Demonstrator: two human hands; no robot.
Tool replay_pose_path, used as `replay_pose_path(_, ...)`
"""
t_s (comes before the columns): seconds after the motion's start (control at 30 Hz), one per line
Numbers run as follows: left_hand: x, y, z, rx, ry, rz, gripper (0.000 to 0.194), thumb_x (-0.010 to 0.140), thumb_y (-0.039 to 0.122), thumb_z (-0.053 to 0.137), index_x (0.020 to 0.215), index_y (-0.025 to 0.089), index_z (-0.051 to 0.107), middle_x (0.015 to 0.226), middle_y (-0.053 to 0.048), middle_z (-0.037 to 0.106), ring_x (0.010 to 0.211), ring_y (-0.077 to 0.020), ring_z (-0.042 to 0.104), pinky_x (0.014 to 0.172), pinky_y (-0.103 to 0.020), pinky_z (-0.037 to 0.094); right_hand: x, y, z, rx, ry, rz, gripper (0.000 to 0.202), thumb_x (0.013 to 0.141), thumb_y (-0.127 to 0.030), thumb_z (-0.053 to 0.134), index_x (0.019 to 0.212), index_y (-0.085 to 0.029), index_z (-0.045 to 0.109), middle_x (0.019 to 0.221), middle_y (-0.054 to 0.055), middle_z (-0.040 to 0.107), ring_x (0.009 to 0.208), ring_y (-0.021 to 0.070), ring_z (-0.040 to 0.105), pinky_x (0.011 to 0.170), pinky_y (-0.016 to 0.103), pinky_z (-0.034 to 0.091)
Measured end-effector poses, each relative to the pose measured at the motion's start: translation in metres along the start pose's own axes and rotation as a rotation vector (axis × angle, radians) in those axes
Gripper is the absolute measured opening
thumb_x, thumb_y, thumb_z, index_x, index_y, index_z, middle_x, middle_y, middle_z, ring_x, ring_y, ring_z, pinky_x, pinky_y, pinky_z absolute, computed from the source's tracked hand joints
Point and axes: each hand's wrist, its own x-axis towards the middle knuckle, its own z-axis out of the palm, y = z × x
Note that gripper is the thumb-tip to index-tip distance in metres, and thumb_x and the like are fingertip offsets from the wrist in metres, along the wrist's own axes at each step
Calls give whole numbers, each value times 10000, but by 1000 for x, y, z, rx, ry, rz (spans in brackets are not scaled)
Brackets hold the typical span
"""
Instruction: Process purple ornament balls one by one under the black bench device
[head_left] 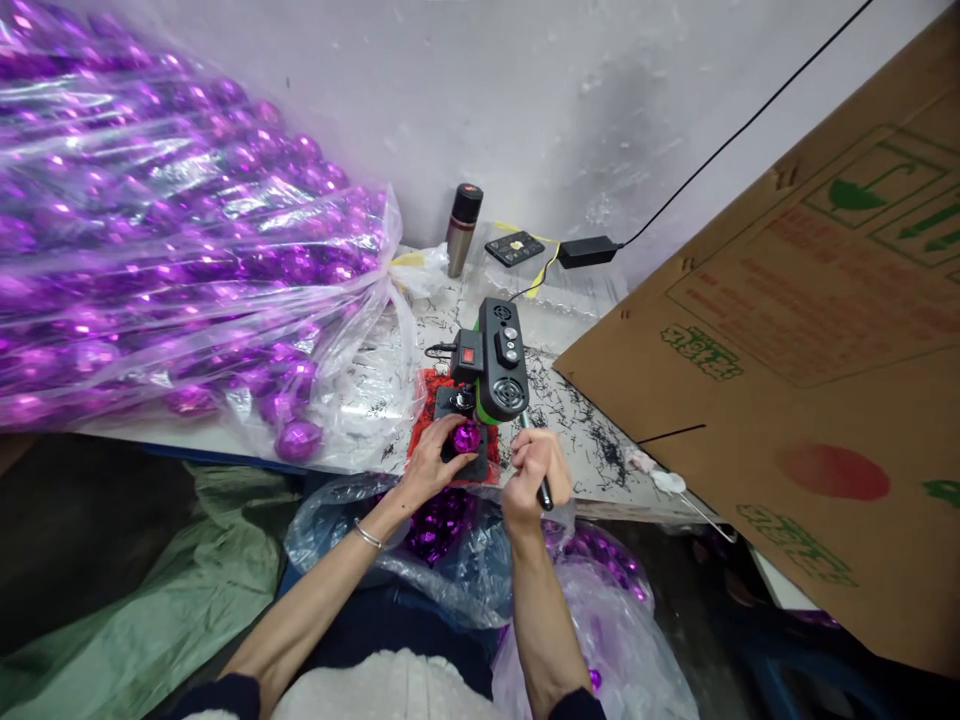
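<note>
Pale wall [517, 110] behind a white worktop [646, 492] strewn with dark shreds. Left hand [435, 457], slanting in from lower left, pinches a shiny purple ball [466, 437] between thumb and fingers at the near end of a black machine [504, 360]. Right hand [537, 466], forearm near upright, closes around a lever [546, 494]. Right of both grips, a carton [757, 400] bears a green umbrella symbol and illegible red print.

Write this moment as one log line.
left hand: holding shiny purple ball | right hand: gripping black rod handle | black-and-green machine: beyond both hands
</note>
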Motion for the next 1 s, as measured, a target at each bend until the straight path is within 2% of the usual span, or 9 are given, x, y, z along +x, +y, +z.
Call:
replay_pose_path(0.17, -50, 18, -22, 88, -39, 119, 493, 991, 383, 772, 1422, 222, 592, 1508, -190, 689, 1416, -333, 678, 1231, -603, 519, 2, -6, -6, -17, -43, 69, 374, 1100, -183, 464, 738, -237, 543, 707, -30, 593, 678, 137, 614, 641, 306, 453)
replay_pose_path(0.23, -54, 26, -39, 87, -58, 135, 506, 976, 462, 784, 1388, 219, 620, 1514, -202, 682, 1422, -347, 667, 1212, -588, 537, -6, -2, -5, -22, -39, 47, 389, 1104, -207, 460, 725, -236, 543, 722, -20, 608, 682, 140, 616, 631, 309, 455)
replay_pose_path(0.3, -35, 26, -58, 75, -25, 67, 405, 1035, 467, 686, 1355, 221, 654, 1500, -188, 696, 1415, -332, 668, 1196, -546, 553, -13, 1, -3, -25, -20, 31, 396, 1105, -212, 459, 719, -234, 542, 740, -17, 617, 682, 136, 612, 625, 306, 457)
replay_pose_path(0.4, 30, 9, -91, 149, 56, -238, 395, 1119, 358, 437, 1395, 181, 656, 1468, -185, 721, 1396, -313, 680, 1215, -537, 530, -17, 4, 0, -21, 6, 22, 385, 1101, -194, 459, 729, -230, 549, 753, -22, 618, 673, 128, 602, 617, 299, 457)
replay_pose_path(0.5, 98, -17, -119, 372, 0, -547, 469, 1069, 260, 425, 1453, 73, 618, 1513, -259, 675, 1472, -370, 617, 1269, -573, 455, -17, 4, -1, -19, 4, 19, 379, 1098, -190, 464, 733, -227, 559, 762, -17, 624, 673, 128, 600, 621, 300, 464)
replay_pose_path(0.57, 123, -29, -133, 505, -18, -629, 512, 1001, 179, 460, 1460, -5, 592, 1530, -326, 630, 1528, -431, 547, 1295, -613, 390, -18, 5, -1, -22, 3, 18, 376, 1096, -197, 471, 733, -226, 563, 760, -12, 621, 688, 136, 611, 629, 304, 476)
replay_pose_path(0.7, 132, -26, -156, 731, 61, -578, 602, 914, 69, 495, 1501, -59, 522, 1515, -363, 599, 1517, -481, 525, 1280, -642, 371, -24, 9, 1, 1, 18, 35, 352, 1090, -201, 463, 752, -228, 560, 781, -11, 614, 683, 136, 601, 598, 298, 468)
replay_pose_path(0.87, 156, 0, -194, 701, 151, -553, 431, 972, 63, 491, 1389, 30, 597, 1176, -202, 741, 1212, -382, 710, 1107, -612, 542, -27, 12, 2, 8, 22, 27, 351, 1088, -207, 454, 751, -230, 549, 788, -9, 606, 666, 134, 584, 598, 305, 466)
replay_pose_path(1.0, 182, 9, -224, 616, 219, -454, 419, 976, 145, 564, 1392, 143, 607, 1153, -120, 748, 1232, -339, 711, 1163, -597, 520, -27, 11, 3, -7, 18, 31, 365, 1097, -234, 444, 745, -235, 539, 778, -9, 590, 672, 141, 583, 613, 315, 471)
